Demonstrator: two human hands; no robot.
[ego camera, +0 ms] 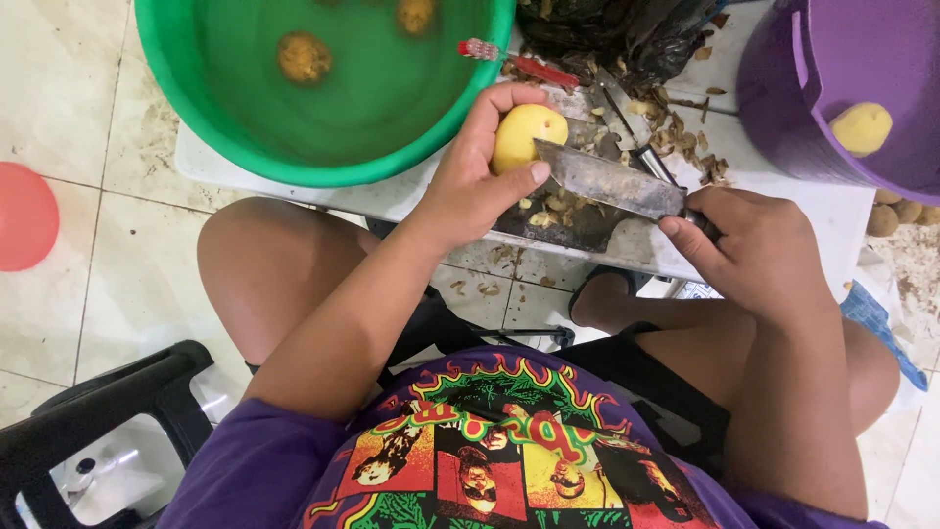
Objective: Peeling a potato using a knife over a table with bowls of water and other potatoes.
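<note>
My left hand [477,186] grips a pale yellow peeled potato [524,132] above a low white table [294,186]. My right hand [749,240] holds the handle of a worn cleaver [612,181], whose blade edge rests against the potato by my left thumb. Brown peelings [676,137] lie scattered on the table under and behind the blade.
A green basin [323,157] with water and two unpeeled potatoes [304,57] stands at top left. A purple bucket [774,108] at top right holds a peeled potato [862,127]. A black bag [617,34] and red-handled peeler [539,71] lie behind. Black stool [108,411] at bottom left.
</note>
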